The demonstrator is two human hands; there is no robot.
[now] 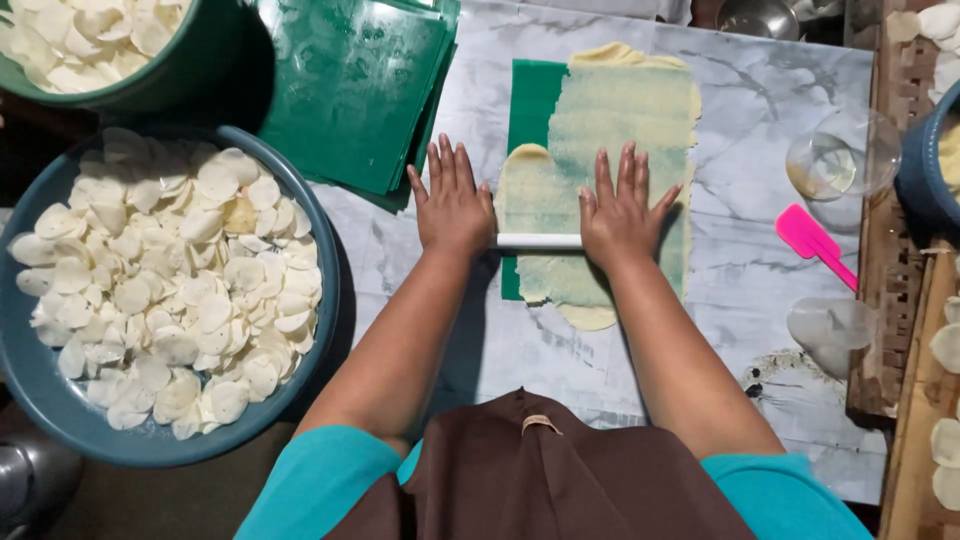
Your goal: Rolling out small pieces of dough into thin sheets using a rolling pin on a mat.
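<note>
Left hand (452, 203) and right hand (622, 212) are laid flat, fingers spread, palms pressed on the two ends of a white rolling pin (540, 241); nothing is clenched. The pin lies crosswise over a thin sheet of pale dough (610, 130), which is spread on a green plastic sheet (530, 100) on the marble table (760, 90). Rolling is judged to be the step in hand, with the dough already thin and translucent. An even push toward 12 o'clock is called for, with equal weight on both palms so that the sheet is not torn.

At 9 o'clock a large blue basin (40, 390) is filled with round cut discs (170, 290). At 11 o'clock green sheets (350, 90) are stacked. At 3 o'clock a pink spatula (812, 240) lies, and at 2 o'clock a clear glass (842, 152) stands; both are well apart from the dough. Nothing is seen in the pin's path.
</note>
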